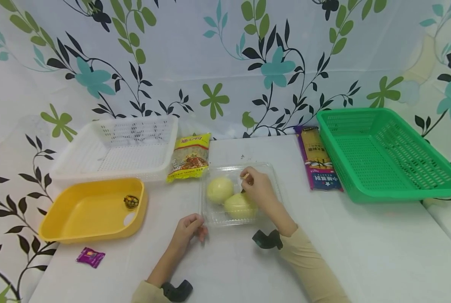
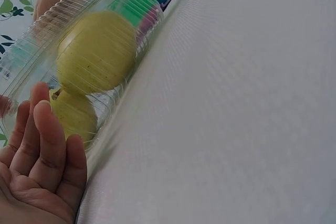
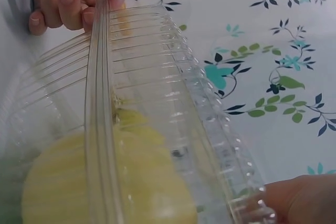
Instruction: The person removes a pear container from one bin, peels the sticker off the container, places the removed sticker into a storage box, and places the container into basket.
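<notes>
A clear ribbed plastic clamshell box [image 1: 219,219] lies on the white cloth, holding two yellow-green pears [image 1: 220,190], each seen through the plastic. At its front left corner, my left hand [image 1: 189,227] pinches the rim, thumb on one side and fingers on the other, as the right wrist view shows. My right hand [image 1: 261,188] reaches over the box's right part with fingers bent, touching the lid near its beaded edge [image 3: 244,156]. Its fingertips are partly hidden. In the left wrist view, fingers [image 2: 50,145] of my left hand stand close beside the box wall.
Left of the box are a white basket [image 1: 62,170] and a yellow tub [image 1: 89,206] with small items in it, plus a purple packet [image 1: 90,257]. Behind lies a yellow food bag [image 1: 190,156]. To the right are a pasta pack [image 1: 318,158] and a green basket [image 1: 384,162].
</notes>
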Demonstrator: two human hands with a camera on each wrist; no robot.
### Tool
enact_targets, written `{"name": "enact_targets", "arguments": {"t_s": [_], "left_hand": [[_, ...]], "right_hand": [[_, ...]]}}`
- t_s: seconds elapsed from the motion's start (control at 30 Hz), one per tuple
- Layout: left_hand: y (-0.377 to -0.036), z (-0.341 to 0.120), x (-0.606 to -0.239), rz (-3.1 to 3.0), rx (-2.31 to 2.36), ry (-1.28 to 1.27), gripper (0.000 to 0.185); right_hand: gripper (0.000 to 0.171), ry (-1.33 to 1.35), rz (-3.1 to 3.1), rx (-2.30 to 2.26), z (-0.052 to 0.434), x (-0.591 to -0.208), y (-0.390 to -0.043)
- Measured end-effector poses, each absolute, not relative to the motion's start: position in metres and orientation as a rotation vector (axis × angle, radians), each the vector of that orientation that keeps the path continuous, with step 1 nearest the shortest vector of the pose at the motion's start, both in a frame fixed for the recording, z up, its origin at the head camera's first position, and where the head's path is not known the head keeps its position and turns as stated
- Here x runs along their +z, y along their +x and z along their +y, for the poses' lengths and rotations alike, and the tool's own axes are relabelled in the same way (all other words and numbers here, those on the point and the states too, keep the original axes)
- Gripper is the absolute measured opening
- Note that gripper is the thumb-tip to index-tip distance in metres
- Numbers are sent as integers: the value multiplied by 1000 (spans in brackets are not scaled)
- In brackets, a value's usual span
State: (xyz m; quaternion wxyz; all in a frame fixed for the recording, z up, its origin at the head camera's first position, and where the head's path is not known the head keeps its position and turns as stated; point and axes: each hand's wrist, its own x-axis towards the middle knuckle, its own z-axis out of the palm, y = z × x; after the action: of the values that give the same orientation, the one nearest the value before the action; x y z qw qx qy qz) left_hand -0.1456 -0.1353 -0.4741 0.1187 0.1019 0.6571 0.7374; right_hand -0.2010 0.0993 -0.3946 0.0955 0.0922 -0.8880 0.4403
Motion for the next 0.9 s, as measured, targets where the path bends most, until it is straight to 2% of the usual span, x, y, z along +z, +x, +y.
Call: {"name": "enact_targets", "arguments": {"t_s": [0.17,0.9], "left_hand": [[-146,-135,-475,1928,2158,326,18],[-146,-135,-476,1976,2108,358,19]], "right_hand": [[6,273,-2644,1278,101,-393,-202],[8,270,-2622,1322,109,-391,-201]]}}
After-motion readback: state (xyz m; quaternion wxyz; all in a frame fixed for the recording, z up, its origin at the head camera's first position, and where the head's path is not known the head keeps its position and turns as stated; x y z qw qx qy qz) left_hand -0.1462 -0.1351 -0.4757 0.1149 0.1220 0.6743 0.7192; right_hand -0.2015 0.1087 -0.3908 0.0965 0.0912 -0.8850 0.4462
